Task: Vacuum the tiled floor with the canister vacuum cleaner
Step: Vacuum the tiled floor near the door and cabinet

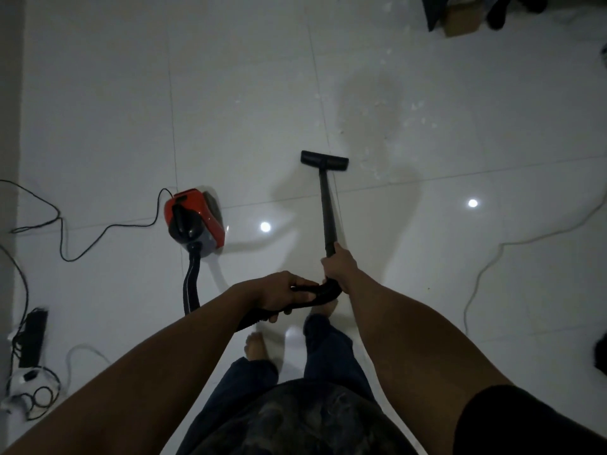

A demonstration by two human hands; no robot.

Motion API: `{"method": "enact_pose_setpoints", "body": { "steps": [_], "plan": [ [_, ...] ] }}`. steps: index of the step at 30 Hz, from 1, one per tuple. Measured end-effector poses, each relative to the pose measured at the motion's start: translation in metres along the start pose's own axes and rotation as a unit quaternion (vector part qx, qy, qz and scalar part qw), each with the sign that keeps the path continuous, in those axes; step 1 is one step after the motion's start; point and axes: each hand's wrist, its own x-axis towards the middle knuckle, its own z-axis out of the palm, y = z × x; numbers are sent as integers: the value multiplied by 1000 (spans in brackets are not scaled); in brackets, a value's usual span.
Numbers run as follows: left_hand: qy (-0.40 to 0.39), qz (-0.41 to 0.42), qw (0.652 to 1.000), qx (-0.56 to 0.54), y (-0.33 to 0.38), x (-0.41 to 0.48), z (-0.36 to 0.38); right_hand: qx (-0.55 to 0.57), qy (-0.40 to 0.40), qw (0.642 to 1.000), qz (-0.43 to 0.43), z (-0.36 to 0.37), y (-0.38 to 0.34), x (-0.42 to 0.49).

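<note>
No legible text, brand, number or sign anywhere. Casing of the red canister vacuum: too dim and small to read. Cardboard box: blurred, unreadable.

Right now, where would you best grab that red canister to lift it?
Likely the black handle along the top of the canister, reached from above: it faces up, and the hose blocks the near end.

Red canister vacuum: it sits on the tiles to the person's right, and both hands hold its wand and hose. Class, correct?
No. The head view shows the red canister vacuum on the person's left, not right. The left hand and right hand do hold its hose and wand.
</note>
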Motion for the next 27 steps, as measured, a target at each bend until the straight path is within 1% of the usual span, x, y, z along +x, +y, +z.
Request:
{"method": "enact_pose_setpoints", "body": {
  "steps": [5, 10, 13, 19, 25, 27],
  "plan": [
    [38, 11, 999, -34, 36, 28, -26, -22, -28, 999, -16, -48, -35, 41],
    [58, 18, 997, -54, 66, 44, -58, -48, -38, 998, -22, -80, -73, 68],
    [62, 16, 996, -64, 79, 55, -83, -82, -34, 995, -38, -95, -98, 82],
    [57, 15, 994, -93, 94, 82, -150, -141, -23, 988, -60, -119, -161, 123],
    [59, 17, 991, -115, 105, 101, -225, -178, -17, 982, -60, -141, -233, 161],
    [60, 19, 990, -130, 107, 104, -247, -172, -18, 983, -61, -144, -256, 171]
  ]
}}
